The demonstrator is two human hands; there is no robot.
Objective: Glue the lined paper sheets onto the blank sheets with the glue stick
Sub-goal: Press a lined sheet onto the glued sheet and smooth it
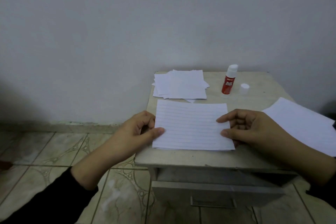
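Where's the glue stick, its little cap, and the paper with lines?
glue stick (227,84), head view, on its red label.
cap (244,88), head view, on its side.
lined paper (191,125), head view, middle of the sheet.

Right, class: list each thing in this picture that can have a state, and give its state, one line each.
glue stick: upright, uncapped
cap: off, standing beside the glue stick
lined sheet: flat on the table, lined side up
left hand: pinching the lined sheet's left edge
right hand: pinching its right edge
drawer: slightly open
paper pile: loose, uneven
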